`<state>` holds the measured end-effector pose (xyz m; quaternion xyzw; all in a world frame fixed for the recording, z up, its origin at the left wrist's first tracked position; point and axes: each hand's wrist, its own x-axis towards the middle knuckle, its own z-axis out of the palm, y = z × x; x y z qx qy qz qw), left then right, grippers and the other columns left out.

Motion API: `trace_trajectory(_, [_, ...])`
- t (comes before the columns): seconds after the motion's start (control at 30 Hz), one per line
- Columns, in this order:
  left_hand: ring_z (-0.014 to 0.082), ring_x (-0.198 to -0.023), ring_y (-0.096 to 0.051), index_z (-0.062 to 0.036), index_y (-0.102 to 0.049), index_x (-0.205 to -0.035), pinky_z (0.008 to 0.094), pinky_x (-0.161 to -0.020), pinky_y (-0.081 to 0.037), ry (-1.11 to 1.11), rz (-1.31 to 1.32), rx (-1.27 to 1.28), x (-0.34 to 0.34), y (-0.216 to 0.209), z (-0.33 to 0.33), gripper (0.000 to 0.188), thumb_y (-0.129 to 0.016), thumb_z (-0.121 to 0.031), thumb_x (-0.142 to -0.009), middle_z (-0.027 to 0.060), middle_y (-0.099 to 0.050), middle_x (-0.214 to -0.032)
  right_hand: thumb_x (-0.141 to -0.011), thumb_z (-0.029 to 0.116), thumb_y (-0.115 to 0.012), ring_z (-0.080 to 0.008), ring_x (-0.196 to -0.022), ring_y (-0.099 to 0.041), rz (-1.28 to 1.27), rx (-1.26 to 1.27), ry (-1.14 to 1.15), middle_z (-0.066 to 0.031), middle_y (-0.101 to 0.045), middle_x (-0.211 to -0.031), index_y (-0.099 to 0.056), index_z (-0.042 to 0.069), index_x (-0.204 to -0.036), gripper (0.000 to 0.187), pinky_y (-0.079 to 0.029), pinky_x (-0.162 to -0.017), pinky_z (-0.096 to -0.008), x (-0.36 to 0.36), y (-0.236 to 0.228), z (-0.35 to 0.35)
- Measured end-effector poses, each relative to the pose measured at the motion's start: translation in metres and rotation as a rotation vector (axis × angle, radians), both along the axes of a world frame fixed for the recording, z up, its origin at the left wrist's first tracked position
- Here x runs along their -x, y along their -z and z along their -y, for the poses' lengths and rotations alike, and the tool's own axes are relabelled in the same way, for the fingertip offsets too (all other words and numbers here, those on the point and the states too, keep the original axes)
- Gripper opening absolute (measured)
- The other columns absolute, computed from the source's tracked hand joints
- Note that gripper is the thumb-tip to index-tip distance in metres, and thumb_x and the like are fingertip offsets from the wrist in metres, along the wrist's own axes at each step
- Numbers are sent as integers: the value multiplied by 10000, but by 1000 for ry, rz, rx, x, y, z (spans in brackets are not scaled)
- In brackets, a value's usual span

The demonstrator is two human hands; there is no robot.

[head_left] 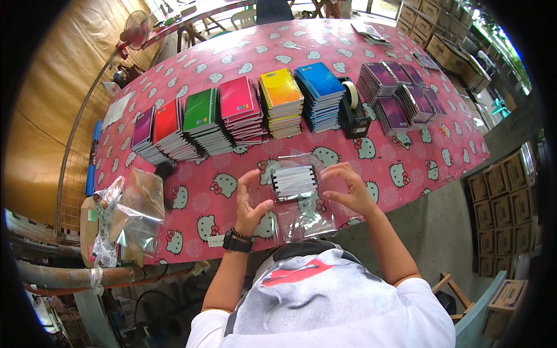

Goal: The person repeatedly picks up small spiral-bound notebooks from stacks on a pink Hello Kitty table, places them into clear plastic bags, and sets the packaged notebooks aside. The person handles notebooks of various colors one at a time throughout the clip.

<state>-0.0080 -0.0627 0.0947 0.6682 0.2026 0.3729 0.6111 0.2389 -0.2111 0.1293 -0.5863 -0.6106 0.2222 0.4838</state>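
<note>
Clear plastic bag [301,200] mid-table around small notebook stack; crumpled clear bags [136,209] left edge; brown cartons [502,200] stacked right.

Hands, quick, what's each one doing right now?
Left hand: open, fingers spread, at the clear bag of notebooks.
Right hand: open, touching the bag's other side.

Informal packing workshop, semi-open. Beyond the hands, a long table [406,168] carries rows of spiral notebook stacks [243,110] sorted by colour and a tape dispenser [353,107]. Stacked cardboard cartons [502,197] to the right; clear bags [136,211] left.
</note>
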Motion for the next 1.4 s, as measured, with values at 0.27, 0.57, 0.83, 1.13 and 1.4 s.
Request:
trace_trajectory(0.27, [320, -1348, -296, -54, -464, -1330, 437, -1105, -235, -6, -275, -636, 4, -21, 9, 665, -645, -119, -694, 118, -429, -1397, -603, 14, -642, -295, -1303, -325, -46, 8, -162, -21, -529, -1320, -612, 136, -1189, 599, -271, -1068, -401, 10, -6, -11])
trace_trajectory(0.57, [407, -1395, -114, -152, -471, -1326, 515, -1117, -164, 130, -474, -845, 4, -27, -9, 716, -666, -56, -644, 81, -376, -1442, -537, 81, -638, -354, -1374, -219, 308, 75, -247, -10, -415, -1432, -616, 237, -1217, 698, -170, -1110, -502, 11, -5, -30])
trace_trajectory(0.83, [355, -1411, -89, -258, -443, -1356, 563, -1104, -124, 287, -548, -777, -17, -32, -10, 779, -692, -96, -635, -3, -280, -1499, -510, 100, -685, -333, -1374, -221, 204, 154, -390, -71, -273, -1500, -603, 258, -1231, 742, -135, -1110, -503, 13, -5, -39])
trace_trajectory(1.13, [272, -1159, -483, -149, -650, -939, 530, -1115, -57, 166, -393, -1015, -29, -78, -17, 239, -711, -132, -709, 14, -606, -1070, -524, 75, -685, -340, -1358, -228, 133, 201, -391, -29, -264, -1505, -592, 286, -1235, 747, -139, -1110, -509, 10, -4, -45])
trace_trajectory(1.4, [292, -1060, -535, -73, -615, -1023, 455, -1005, -347, -73, -226, -757, 8, -61, -30, 364, -627, -17, -663, 85, -621, -1033, -554, 116, -712, -332, -1375, -225, 186, 205, -431, -30, -227, -1522, -555, 317, -1277, 767, -142, -1111, -502, 6, -9, -45])
